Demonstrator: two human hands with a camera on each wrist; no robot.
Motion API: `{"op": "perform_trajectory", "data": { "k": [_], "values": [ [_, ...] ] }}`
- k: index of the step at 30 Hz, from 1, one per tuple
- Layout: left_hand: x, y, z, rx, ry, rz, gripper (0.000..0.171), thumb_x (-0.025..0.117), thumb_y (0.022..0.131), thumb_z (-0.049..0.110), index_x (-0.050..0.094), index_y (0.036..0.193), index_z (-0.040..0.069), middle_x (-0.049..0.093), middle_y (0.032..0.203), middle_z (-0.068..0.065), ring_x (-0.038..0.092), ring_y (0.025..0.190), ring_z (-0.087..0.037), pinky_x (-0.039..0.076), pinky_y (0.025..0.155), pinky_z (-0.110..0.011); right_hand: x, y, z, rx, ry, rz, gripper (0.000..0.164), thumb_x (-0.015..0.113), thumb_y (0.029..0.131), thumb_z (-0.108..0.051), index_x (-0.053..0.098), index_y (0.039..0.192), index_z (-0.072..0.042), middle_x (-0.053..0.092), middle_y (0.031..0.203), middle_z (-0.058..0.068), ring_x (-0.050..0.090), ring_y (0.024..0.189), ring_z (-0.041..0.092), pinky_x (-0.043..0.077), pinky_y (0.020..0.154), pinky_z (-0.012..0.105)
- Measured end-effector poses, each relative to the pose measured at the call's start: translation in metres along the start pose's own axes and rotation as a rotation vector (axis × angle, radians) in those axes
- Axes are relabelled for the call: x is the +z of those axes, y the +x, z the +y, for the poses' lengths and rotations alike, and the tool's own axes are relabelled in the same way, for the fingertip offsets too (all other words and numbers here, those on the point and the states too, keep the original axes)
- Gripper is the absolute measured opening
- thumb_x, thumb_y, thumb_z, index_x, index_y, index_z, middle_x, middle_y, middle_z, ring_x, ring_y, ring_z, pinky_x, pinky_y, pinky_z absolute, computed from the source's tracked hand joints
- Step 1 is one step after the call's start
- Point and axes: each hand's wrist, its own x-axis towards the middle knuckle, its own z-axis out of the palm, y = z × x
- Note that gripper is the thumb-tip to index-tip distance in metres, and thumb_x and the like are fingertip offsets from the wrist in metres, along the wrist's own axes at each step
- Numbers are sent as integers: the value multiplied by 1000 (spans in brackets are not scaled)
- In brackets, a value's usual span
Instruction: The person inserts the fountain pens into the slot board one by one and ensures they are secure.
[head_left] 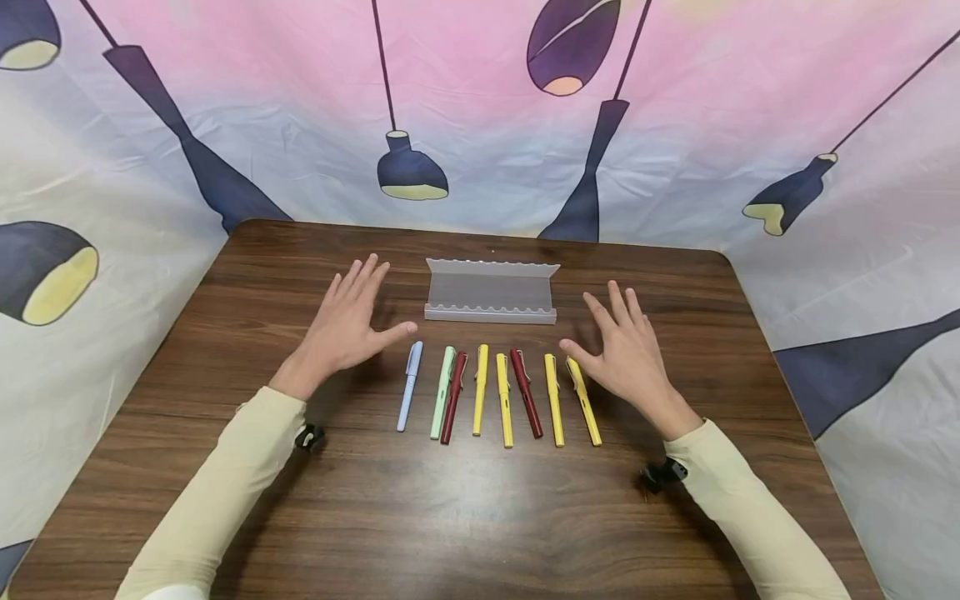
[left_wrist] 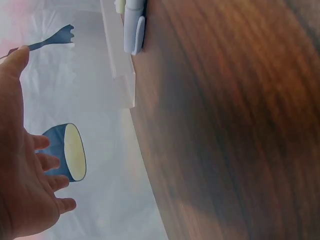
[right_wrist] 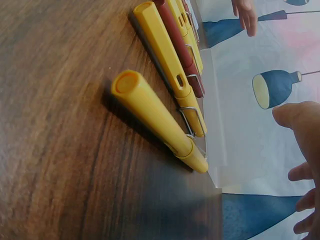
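Note:
A row of capped pens lies on the table between my hands. From the left come a light blue pen point(head_left: 409, 387), a light green pen point(head_left: 441, 400) and a dark red pen point(head_left: 453, 400). Several yellow pens point(head_left: 481, 392) and a second dark red pen point(head_left: 528, 396) make up the rest. Behind them stands a clear pen rack point(head_left: 490, 293) with scalloped edges. My left hand point(head_left: 345, 321), fingers spread, is nearest the light blue pen and holds nothing. The right hand point(head_left: 626, 354) is spread too, its thumb close to the rightmost yellow pen point(right_wrist: 155, 117); contact cannot be told.
The brown wood-grain table point(head_left: 465, 525) reaches back to a hanging cloth point(head_left: 480, 67) printed with lamps. More cloth hangs along both sides. Small dark devices point(head_left: 309, 437) are worn at both wrists, below the pale sleeves point(head_left: 225, 483).

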Motion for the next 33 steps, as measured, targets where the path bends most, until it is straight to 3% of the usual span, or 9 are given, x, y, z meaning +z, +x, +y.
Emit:
{"op": "perform_trajectory", "data": {
  "k": [11,17,22,27,33],
  "values": [
    [-5,23,-11,32,-154,24,105,66,90,67,20,164,8,17,170,-14,17,156,-37,13,125,-58,-7,-9,-4,-6,47,27,84,62,94,-64,41,158,-14,26,166,22,23,152,47,28,115,69],
    [-3,36,-16,13,-285,-48,104,69,89,65,17,166,18,19,171,-7,21,155,-37,22,121,-62,-5,-15,-8,-11,102,62,77,65,95,-59,48,153,-13,41,158,22,44,138,49,40,104,71],
    [3,48,-19,1,-370,-115,103,72,88,63,18,166,21,24,169,-8,27,153,-36,25,119,-62,1,-19,-7,-27,130,104,69,70,94,-52,56,146,-10,56,146,20,56,129,43,48,99,64],
    [8,59,-20,18,-402,-146,101,74,88,60,22,165,20,28,167,-8,31,151,-35,28,118,-61,8,-23,-6,-36,162,118,61,73,94,-47,63,139,-7,66,133,18,64,120,39,53,92,60],
    [15,68,-19,47,-402,-165,98,77,87,56,27,163,18,32,165,-10,33,150,-35,31,117,-61,12,-29,-6,-3,236,76,57,76,92,-46,68,132,-7,72,124,15,71,105,32,55,86,55]
  ]
}}
